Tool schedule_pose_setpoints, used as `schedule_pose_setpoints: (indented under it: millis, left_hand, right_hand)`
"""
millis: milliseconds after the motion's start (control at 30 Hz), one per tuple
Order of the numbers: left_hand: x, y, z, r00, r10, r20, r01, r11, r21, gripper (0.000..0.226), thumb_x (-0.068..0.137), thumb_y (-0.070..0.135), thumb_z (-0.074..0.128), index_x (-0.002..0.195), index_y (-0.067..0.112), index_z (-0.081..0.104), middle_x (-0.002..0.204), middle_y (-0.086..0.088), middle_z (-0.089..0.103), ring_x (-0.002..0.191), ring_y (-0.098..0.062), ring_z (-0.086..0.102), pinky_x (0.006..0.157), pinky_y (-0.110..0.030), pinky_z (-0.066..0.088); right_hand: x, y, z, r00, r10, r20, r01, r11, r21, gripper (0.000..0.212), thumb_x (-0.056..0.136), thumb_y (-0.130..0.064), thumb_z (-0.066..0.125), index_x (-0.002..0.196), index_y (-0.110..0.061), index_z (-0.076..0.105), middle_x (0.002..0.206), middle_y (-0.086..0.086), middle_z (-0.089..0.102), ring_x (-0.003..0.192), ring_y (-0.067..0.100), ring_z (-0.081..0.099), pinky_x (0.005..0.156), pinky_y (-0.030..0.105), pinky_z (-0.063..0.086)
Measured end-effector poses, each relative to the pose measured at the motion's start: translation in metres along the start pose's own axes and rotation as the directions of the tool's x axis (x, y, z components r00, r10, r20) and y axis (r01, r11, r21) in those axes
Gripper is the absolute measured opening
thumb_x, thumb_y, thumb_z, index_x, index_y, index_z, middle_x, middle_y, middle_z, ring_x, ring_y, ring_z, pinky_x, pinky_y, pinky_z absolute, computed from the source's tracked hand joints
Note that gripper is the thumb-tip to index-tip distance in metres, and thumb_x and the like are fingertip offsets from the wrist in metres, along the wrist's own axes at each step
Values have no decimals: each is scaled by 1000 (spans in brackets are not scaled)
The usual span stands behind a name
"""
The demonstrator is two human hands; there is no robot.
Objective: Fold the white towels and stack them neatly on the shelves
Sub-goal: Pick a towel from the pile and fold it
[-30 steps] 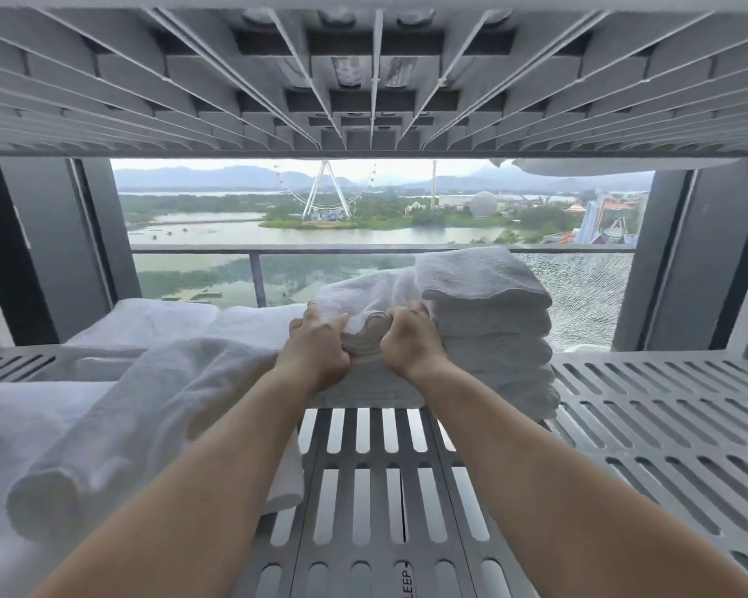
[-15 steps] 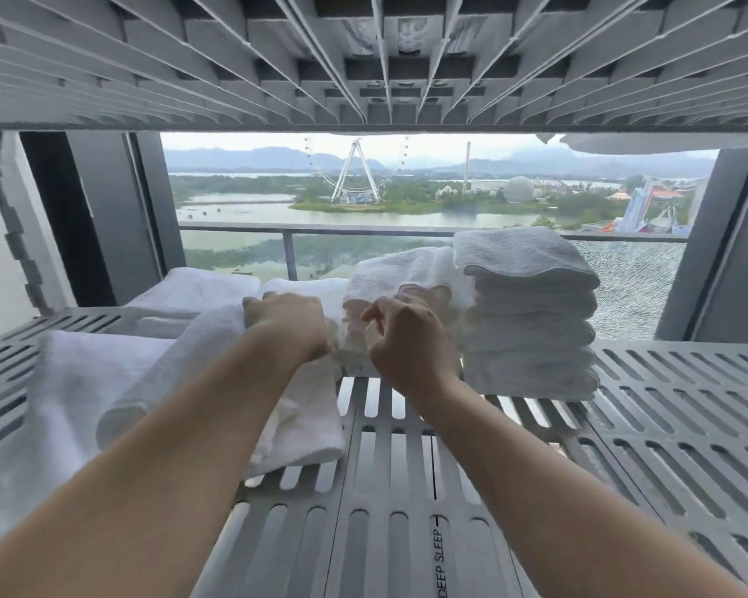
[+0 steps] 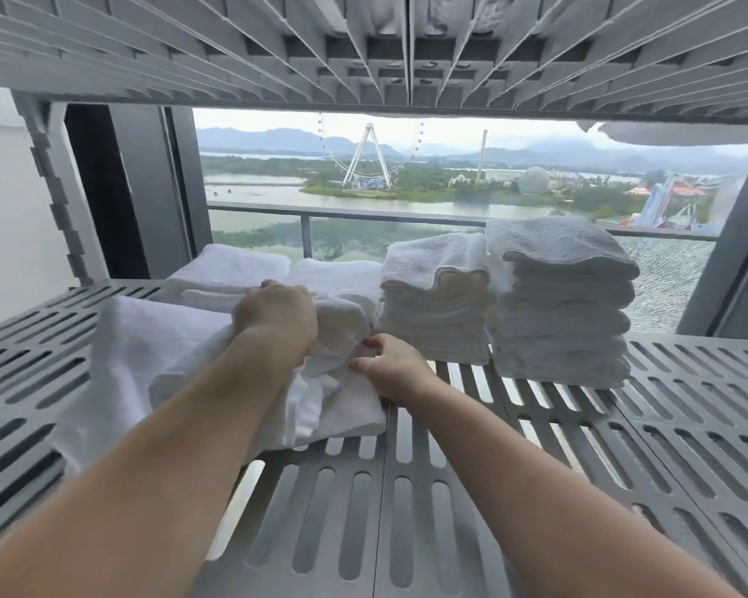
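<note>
Slatted grey shelf [image 3: 471, 489], middle tier, viewed from the front edge.

Loose white towel [image 3: 342, 338]: crumpled, lying left of centre on the shelf, its lower fold reaching toward the front edge. It rests partly on a larger spread towel [image 3: 147, 338] that covers the left side of the shelf.

Left hand [image 3: 277, 321]: on top of the loose white towel, fingers curled down and clamped on the bunched cloth.

Right hand [image 3: 391, 371]: just beside the left hand, at the towel's right edge. Its fingers [image 3: 372, 342] and thumb are together, pinching a fold of the same towel.

Shorter stack [image 3: 437, 308] of folded white towels: toward the back edge, centre, just right of the hands. Taller stack [image 3: 562, 304]: touching the shorter stack on its right side.

Flat folded towels [image 3: 230, 269]: back left, low pile.

Upper shelf [image 3: 363, 36]: ribbed underside overhead. Window [image 3: 407, 200] behind the back edge.
</note>
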State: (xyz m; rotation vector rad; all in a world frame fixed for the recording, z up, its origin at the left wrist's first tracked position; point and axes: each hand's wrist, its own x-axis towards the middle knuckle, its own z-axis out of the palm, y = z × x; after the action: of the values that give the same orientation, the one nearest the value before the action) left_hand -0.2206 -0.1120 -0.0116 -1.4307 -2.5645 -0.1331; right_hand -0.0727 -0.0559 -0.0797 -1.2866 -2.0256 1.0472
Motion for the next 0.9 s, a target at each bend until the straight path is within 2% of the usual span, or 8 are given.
schedule_pose_setpoints:
  millis: [133,200,267,367,467,600,800,900]
  left_hand:
    - [-9,-6,0,999,32,17,-31,995,-96,58,70,18,74,124,15,52,121,-15,55,112,-36,60,85,-43,54]
    - [-11,-9,-6,996,89,-28,-92,984,-153,45,70,16,69,113,14,59,114,-13,63,107,-33,61,81,-38,53]
    - [-15,-11,-17,984,139,-109,-163,955,-249,30,74,13,58,102,13,65,105,-14,66,99,-33,61,74,-34,48]
    - [-23,-9,-43,971,202,-131,-237,897,-374,29,76,12,53,98,14,71,100,-15,69,98,-34,62,73,-31,46]
    - [-33,6,-67,970,229,-75,-235,821,-521,22,78,12,55,90,13,73,93,-15,71,95,-35,64,69,-30,46]
    - [-47,37,-87,971,238,-10,-198,782,-591,20,84,16,63,100,9,74,100,-16,71,96,-34,66,73,-33,49]
    - [-83,107,-117,922,362,140,-194,741,-643,37,81,26,78,109,2,71,107,-17,72,98,-32,69,90,-41,56]
    - [-112,144,-118,832,508,222,-164,608,-777,28,84,37,77,99,14,73,85,-3,78,74,-20,75,65,-32,61]
  right_hand:
    - [-1,5,7,997,26,-75,-13,986,169,65,76,-20,77,137,-20,53,124,2,65,111,21,64,98,42,53]
    - [-2,9,10,992,49,-115,-18,967,255,67,74,-19,81,134,-21,53,116,1,66,107,20,65,96,42,54]
    - [-4,12,12,986,80,-144,-30,947,320,45,73,-21,81,113,-22,59,98,-1,68,92,19,66,83,37,56]
    - [-9,13,3,986,115,-124,-59,920,386,4,82,-20,66,80,-16,66,78,6,66,71,24,61,63,36,49]
    - [-23,16,-13,994,92,-67,-44,858,511,11,75,-22,61,73,-16,70,70,4,67,61,17,63,53,27,51]
    - [-48,28,-47,979,-12,-203,122,833,540,9,73,-19,64,75,-12,70,73,5,69,65,16,62,56,28,51]
    - [-90,60,-148,951,-111,-287,224,890,397,30,71,-18,65,85,8,68,85,18,69,80,29,63,75,45,50]
    - [-116,80,-225,883,-124,-453,86,991,-103,26,84,-34,60,86,-9,65,88,13,71,85,34,66,74,40,51]
